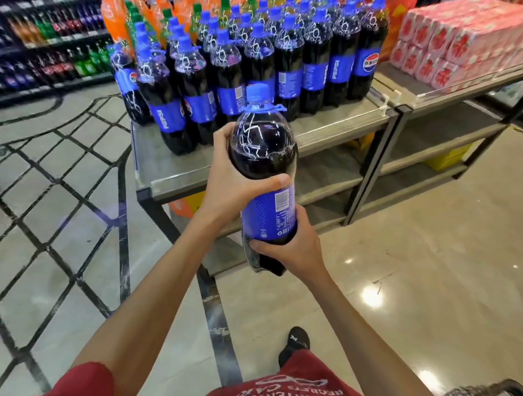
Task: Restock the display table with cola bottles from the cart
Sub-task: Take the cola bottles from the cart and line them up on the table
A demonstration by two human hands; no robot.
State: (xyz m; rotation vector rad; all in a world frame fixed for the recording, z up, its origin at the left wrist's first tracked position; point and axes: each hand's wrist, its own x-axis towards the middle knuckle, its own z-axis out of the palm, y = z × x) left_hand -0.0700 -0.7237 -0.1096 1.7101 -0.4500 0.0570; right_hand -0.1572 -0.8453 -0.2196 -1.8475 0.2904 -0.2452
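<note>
I hold one large cola bottle with a blue cap and blue label upright in the air, just in front of the display table. My left hand grips its upper body from the left, thumb across the front. My right hand grips its lower part, fingers curled under the base. Several matching cola bottles stand in rows on the table's top. The bottle at the front left leans slightly. A bare strip of tabletop lies in front of the rows.
Green and orange soda bottles stand behind the cola. A second table to the right carries pink shrink-wrapped packs. Drink shelves line the far left. A cart's rim shows at the bottom right. My foot is on the tiled floor.
</note>
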